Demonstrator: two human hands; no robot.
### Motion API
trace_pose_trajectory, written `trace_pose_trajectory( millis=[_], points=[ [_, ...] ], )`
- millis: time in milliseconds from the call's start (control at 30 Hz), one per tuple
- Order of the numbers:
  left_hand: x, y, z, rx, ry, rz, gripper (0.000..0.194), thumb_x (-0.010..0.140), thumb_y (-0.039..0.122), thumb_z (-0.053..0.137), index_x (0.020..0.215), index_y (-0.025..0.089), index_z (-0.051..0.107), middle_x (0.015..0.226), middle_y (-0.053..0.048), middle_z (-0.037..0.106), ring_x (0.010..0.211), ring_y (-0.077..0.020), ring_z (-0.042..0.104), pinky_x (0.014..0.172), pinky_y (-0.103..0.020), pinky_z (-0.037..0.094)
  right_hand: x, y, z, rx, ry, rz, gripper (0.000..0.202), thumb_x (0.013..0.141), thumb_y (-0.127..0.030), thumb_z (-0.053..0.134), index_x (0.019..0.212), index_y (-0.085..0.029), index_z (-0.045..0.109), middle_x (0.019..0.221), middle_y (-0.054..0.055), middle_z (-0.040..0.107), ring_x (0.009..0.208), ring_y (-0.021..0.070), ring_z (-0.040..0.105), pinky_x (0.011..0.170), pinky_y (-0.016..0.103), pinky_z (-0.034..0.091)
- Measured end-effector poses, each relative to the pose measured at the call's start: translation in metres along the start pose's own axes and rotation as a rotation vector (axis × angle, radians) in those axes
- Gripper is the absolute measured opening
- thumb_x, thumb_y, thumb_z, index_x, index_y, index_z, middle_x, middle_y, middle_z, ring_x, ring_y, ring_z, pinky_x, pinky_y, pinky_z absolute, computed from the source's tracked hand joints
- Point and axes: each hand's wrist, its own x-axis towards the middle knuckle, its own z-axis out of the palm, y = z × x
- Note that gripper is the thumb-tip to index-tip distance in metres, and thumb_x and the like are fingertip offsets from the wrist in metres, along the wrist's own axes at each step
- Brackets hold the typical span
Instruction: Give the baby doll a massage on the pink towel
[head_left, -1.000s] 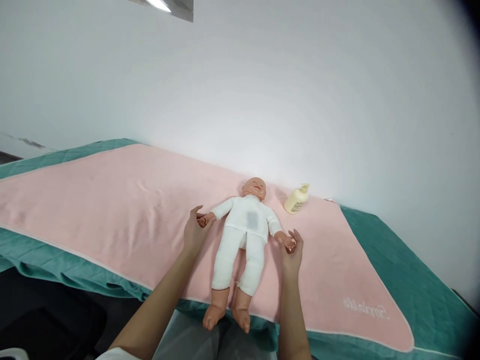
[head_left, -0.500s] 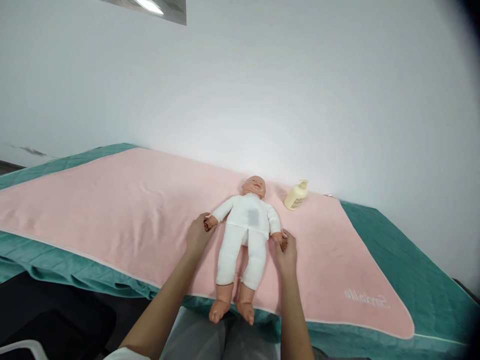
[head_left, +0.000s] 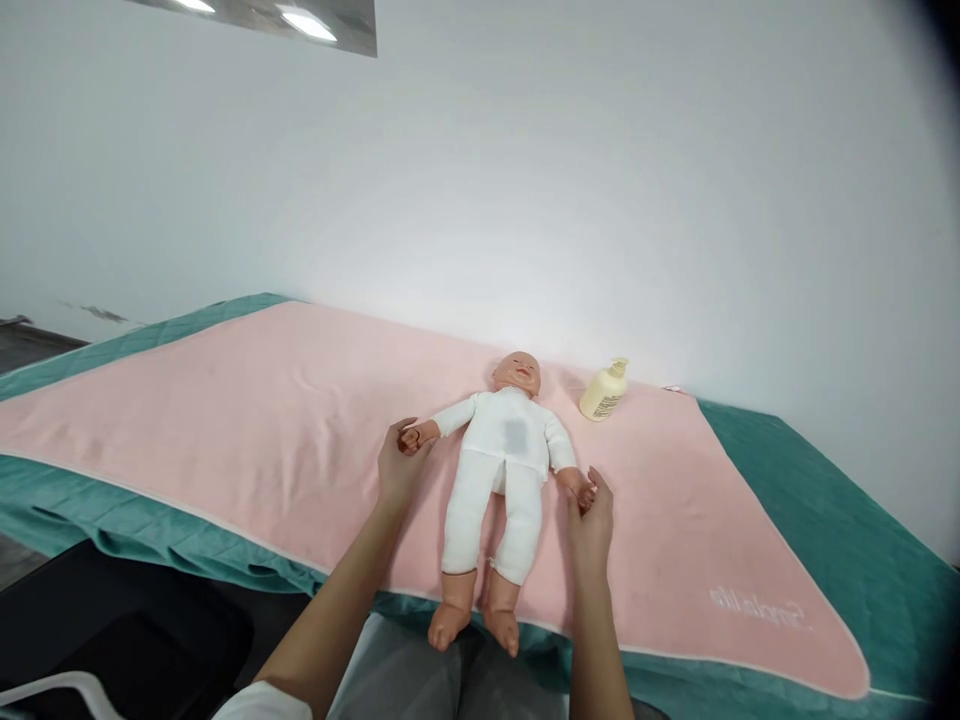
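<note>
A baby doll (head_left: 504, 450) in white cloth lies on its back, head toward the wall and feet at the near edge. My left hand (head_left: 400, 465) is closed around the doll's hand on the left, its arm stretched out sideways. On the other side, my right hand (head_left: 592, 515) grips the doll's other hand, fingers and thumb on either side of it. Beneath the doll spreads a pink blanket (head_left: 247, 430). Right of the doll's head stands a pale yellow pump bottle (head_left: 604, 390).
The blanket lies over a green quilted bed cover (head_left: 817, 490) whose far side meets a white wall (head_left: 525, 180). A black chair (head_left: 112, 640) with a light armrest is at the lower left. A wall mirror or window (head_left: 300, 22) shows at the top.
Both doll arms are spread wider: my left hand has drawn one slightly up and outward, my right hand the other outward and down. The view has shifted a little.
</note>
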Motion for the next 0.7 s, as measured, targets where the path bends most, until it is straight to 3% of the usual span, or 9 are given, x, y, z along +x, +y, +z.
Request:
trace_pose_trajectory(
  millis=[233, 333, 500, 700],
  points=[
    [0.029, 0.007, 0.01, -0.331, 0.024, -0.032, 0.056, 0.067, 0.031, 0.078, 0.117, 0.017, 0.057, 0.105, -0.01, 0.067, 0.098, -0.0233, 0.066, 0.086, -0.038, 0.053, 0.035, -0.017, -0.001, 0.333, 0.279, 0.195, 0.067, 0.069, -0.045, 0.074, 0.128, -0.024, 0.048, 0.133, 0.01, 0.052, 0.108, 0.0236, 0.061, 0.094, 0.041, 0.05],
    [0.048, 0.012, 0.02, -0.419, 0.029, -0.041, 0.055, 0.066, 0.035, 0.079, 0.114, 0.017, 0.059, 0.11, -0.011, 0.066, 0.103, -0.024, 0.064, 0.093, -0.04, 0.049, 0.059, -0.022, 0.004, 0.467, 0.352, 0.147, 0.064, 0.069, -0.044, 0.075, 0.123, -0.019, 0.052, 0.13, 0.012, 0.054, 0.114, 0.0237, 0.059, 0.1, 0.041, 0.048],
    [0.082, 0.017, 0.049, -0.526, -0.046, -0.03, 0.044, 0.063, 0.039, 0.081, 0.096, 0.013, 0.065, 0.099, -0.01, 0.069, 0.098, -0.0235, 0.064, 0.092, -0.039, 0.048, 0.1, -0.024, 0.029, 0.543, 0.289, -0.057, 0.051, 0.081, -0.045, 0.063, 0.123, -0.017, 0.053, 0.129, 0.013, 0.058, 0.122, 0.0233, 0.055, 0.107, 0.046, 0.04],
    [0.112, 0.027, 0.089, -0.503, -0.142, -0.06, 0.044, 0.061, 0.047, 0.079, 0.086, 0.013, 0.068, 0.086, -0.007, 0.069, 0.084, -0.0185, 0.062, 0.079, -0.03, 0.048, 0.147, -0.014, 0.058, 0.568, 0.19, -0.157, 0.045, 0.086, -0.047, 0.055, 0.117, -0.015, 0.057, 0.126, 0.014, 0.061, 0.117, 0.0218, 0.059, 0.106, 0.045, 0.041]
  ],
)
